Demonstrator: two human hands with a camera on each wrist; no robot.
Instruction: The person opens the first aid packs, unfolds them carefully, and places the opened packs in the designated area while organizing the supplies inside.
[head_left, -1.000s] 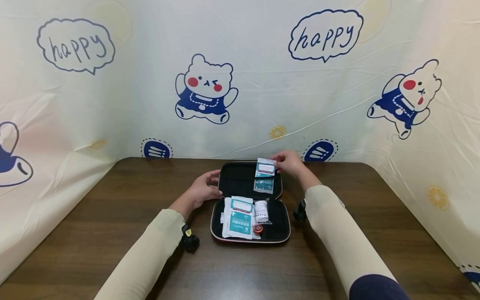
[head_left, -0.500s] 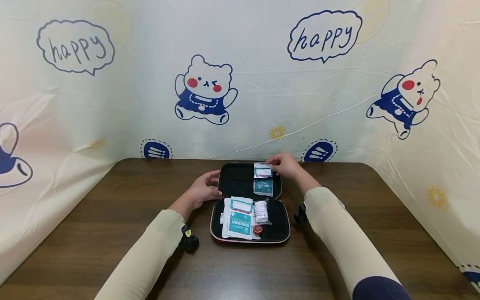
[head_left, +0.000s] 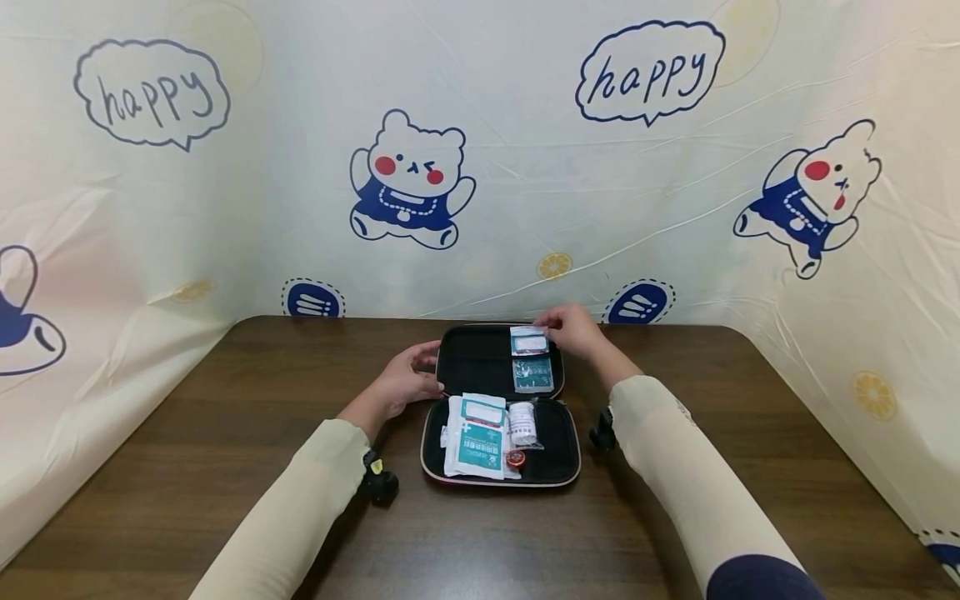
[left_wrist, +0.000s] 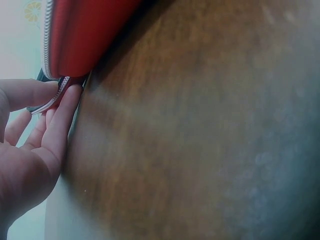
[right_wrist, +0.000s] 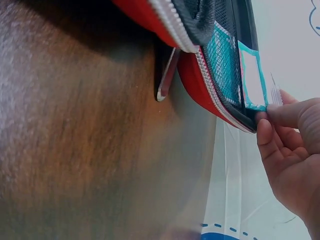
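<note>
A red zip case (head_left: 468,367) with a black lining lies unfolded on the table. My left hand (head_left: 408,379) holds the left edge of its far half; in the left wrist view the thumb (left_wrist: 32,93) is on the zipper side with fingers beneath. My right hand (head_left: 576,332) pinches the top right corner of a teal-and-white packet (head_left: 531,343). The lower part of that packet sits behind the mesh pocket (right_wrist: 222,62) of the far half, while its white top sticks out above the band. Some right fingers are hidden behind the packet and case edge.
The near half holds white-and-teal packets (head_left: 482,433), a white roll (head_left: 522,423) in clear wrap and a small red round item (head_left: 515,458). A metal zipper pull (right_wrist: 167,75) hangs at the case's hinge side. Behind the wooden table (head_left: 300,467) hangs a printed curtain (head_left: 517,167).
The packet has slid down deeper into the mesh pocket, and the right hand has come slightly left and down with it. Latest, the packet shifts a little right. The left hand stays put.
</note>
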